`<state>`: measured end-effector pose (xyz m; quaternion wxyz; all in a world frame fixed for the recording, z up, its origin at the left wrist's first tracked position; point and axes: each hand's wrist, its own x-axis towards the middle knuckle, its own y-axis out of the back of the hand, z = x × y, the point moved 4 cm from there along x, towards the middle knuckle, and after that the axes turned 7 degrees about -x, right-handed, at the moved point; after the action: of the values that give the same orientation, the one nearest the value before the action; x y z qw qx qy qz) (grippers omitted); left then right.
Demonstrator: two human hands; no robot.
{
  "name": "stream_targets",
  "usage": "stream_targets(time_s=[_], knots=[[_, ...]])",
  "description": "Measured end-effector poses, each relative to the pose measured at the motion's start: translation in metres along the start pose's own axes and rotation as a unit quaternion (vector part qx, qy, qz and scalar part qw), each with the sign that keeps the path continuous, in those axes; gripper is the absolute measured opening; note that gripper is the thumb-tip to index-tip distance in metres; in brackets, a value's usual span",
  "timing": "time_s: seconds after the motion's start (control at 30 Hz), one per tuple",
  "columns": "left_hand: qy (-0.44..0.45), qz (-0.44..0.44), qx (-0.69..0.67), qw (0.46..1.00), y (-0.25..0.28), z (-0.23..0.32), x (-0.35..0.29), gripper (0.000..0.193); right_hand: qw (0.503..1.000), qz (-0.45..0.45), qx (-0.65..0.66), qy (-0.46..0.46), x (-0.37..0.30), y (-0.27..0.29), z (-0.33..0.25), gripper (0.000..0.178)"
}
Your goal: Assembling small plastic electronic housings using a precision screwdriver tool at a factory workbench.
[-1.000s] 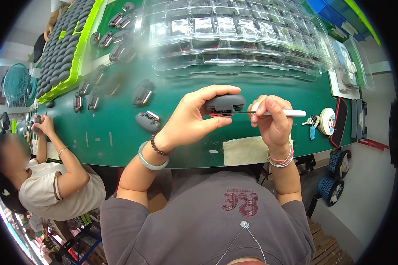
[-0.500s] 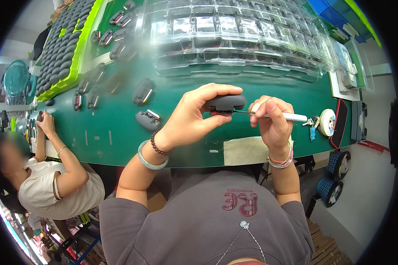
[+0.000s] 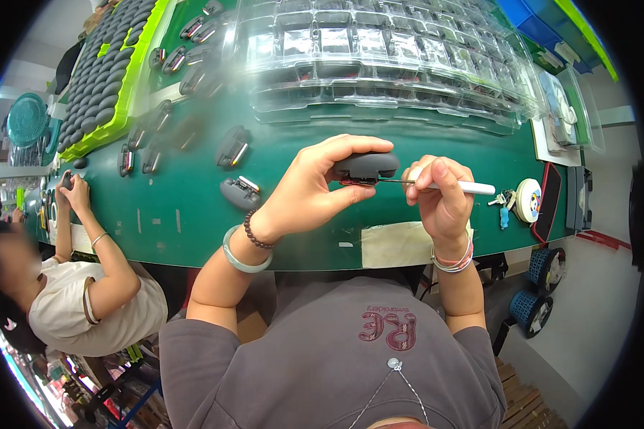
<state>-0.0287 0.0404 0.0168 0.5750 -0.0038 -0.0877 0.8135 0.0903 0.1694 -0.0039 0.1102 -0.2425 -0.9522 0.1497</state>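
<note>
Above the green table, my left hand point(image 3: 304, 182) is closed around a dark grey rounded plastic case point(image 3: 371, 165), with fingers on top and thumb beneath. Dark inner parts with a touch of red show along the case's lower edge. Pinched in the fingers of my right hand point(image 3: 445, 196) is a slim white-handled screwdriver point(image 3: 477, 189). Its thin metal shaft points left and its tip meets the lower right side of the case; the exact contact spot is too small to make out.
Several similar dark cases point(image 3: 240, 191) lie to the left, near a lime-green tray point(image 3: 118, 132) of grey shells. Clear compartment trays point(image 3: 386, 107) are stacked at the back. Keys point(image 3: 504, 200) and a round pouch point(image 3: 528, 200) sit at right. A co-worker point(image 3: 93, 307) works at far left.
My hands, the case and the screwdriver keep nearly the same place. At far left, the co-worker's hands have shifted slightly.
</note>
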Motion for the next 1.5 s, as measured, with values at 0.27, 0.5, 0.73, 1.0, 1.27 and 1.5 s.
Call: stream_targets(time_s=[0.27, 0.5, 0.73, 1.0, 1.27, 1.5], knots=[[0.026, -0.023, -0.046, 0.998, 0.001, 0.000, 0.000, 0.049, 0.995, -0.016, 0.085, -0.057, 0.003, 0.001, 0.008, 0.035], [0.053, 0.000, -0.086, 0.995, 0.001, 0.000, 0.000, 0.052, 0.951, -0.048, 0.255, -0.168, 0.004, -0.004, 0.026, 0.036], [0.072, 0.079, -0.089, 0.990, 0.007, 0.001, -0.001, 0.046, 0.991, 0.046, 0.091, -0.091, 0.002, 0.004, 0.005, 0.037], [0.076, 0.097, -0.085, 0.989, 0.015, 0.001, -0.001, 0.045, 0.974, 0.117, -0.174, 0.083, -0.058, 0.010, -0.010, 0.032], [0.107, 0.081, -0.080, 0.988, 0.022, 0.005, -0.003, 0.048, 0.948, 0.158, -0.274, 0.032, -0.098, 0.000, 0.023, 0.020], [0.023, 0.002, 0.189, 0.982, 0.071, 0.081, -0.022, 0.042, 0.920, 0.172, -0.337, 0.103, -0.102, 0.009, 0.029, 0.017]])
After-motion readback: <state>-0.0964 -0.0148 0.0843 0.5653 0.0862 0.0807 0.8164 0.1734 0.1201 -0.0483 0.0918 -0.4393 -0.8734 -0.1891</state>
